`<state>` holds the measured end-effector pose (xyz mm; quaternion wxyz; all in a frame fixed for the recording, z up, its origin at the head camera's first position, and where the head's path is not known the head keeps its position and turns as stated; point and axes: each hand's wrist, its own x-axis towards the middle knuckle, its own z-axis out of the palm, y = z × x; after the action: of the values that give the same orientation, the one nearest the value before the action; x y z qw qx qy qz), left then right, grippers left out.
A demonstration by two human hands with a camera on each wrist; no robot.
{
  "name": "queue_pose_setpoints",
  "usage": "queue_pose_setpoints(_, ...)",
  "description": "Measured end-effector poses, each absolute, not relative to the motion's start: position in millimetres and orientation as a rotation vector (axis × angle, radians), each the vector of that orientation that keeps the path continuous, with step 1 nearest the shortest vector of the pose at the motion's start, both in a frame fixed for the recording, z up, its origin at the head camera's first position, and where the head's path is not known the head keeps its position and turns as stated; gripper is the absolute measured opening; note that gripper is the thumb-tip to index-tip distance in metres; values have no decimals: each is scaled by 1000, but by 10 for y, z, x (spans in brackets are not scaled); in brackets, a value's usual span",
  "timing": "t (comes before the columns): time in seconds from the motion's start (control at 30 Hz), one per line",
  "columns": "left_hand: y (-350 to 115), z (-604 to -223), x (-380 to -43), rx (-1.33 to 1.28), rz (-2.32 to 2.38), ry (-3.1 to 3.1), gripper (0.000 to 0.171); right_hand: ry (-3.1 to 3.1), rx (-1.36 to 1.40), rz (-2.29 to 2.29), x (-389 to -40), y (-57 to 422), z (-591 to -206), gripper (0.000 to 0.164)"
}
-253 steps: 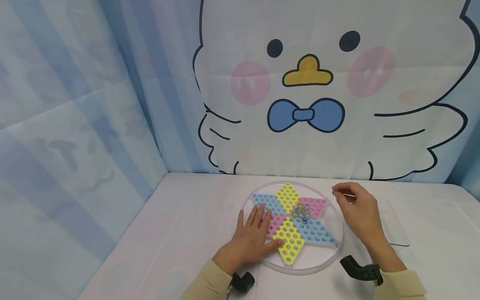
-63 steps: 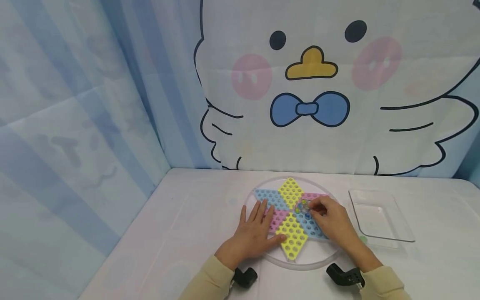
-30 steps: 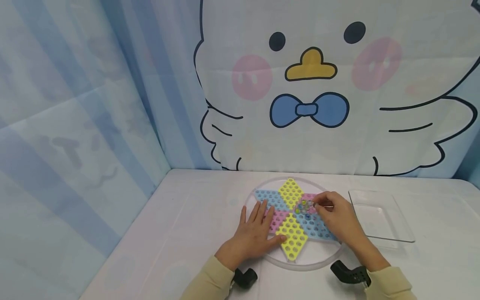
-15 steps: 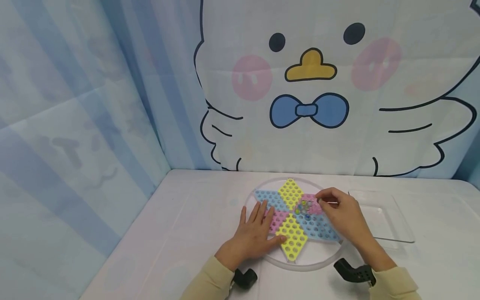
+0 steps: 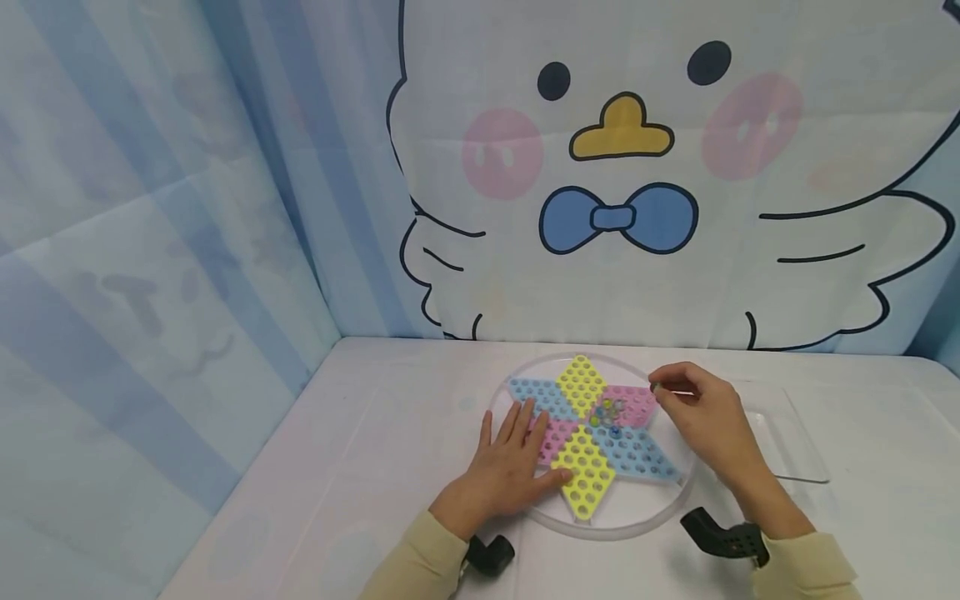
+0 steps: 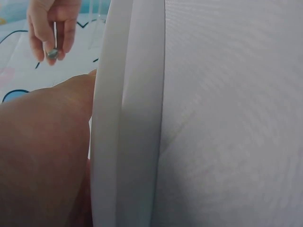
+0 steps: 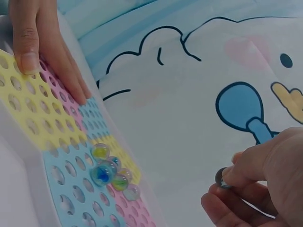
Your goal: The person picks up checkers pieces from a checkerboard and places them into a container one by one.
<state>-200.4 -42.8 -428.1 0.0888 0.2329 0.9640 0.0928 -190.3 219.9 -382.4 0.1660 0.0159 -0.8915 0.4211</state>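
A round Chinese checkers board [image 5: 645, 527] with a star of yellow, pink and light-blue holed sections lies on the table. My left hand [image 5: 501, 479] rests flat on its left side, fingers spread over the pink and blue holes and thumb on the front yellow section. Between thumb and fingertips, my right hand [image 5: 708, 417] pinches a dark, glassy marble [image 7: 222, 178] near the outer tip of the right pink section. Several clear marbles with yellow, green and blue swirls, such as a blue marble [image 7: 102, 174], sit bunched near the star's centre, where pink meets blue.
A clear plastic box [image 5: 806, 450] stands right of the board, partly hidden behind my right hand and forearm. Black wrist devices, one on the left [image 5: 489, 557] and another on the right [image 5: 722, 535], sit under the wrists. A printed cloth backdrop [image 5: 615, 300] rises behind the table.
My right hand has left the marble cluster and moved right and away over the pink section, carrying a marble in its fingertips. The left hand stays flat on the board.
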Motion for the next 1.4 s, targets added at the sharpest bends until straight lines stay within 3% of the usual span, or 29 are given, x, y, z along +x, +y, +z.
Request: queue_pose_setpoints(1.4, -422, -4285, -1989, 716, 269, 2879, 89, -2487, -143, 1172, -1872, 2721, -3842, 27)
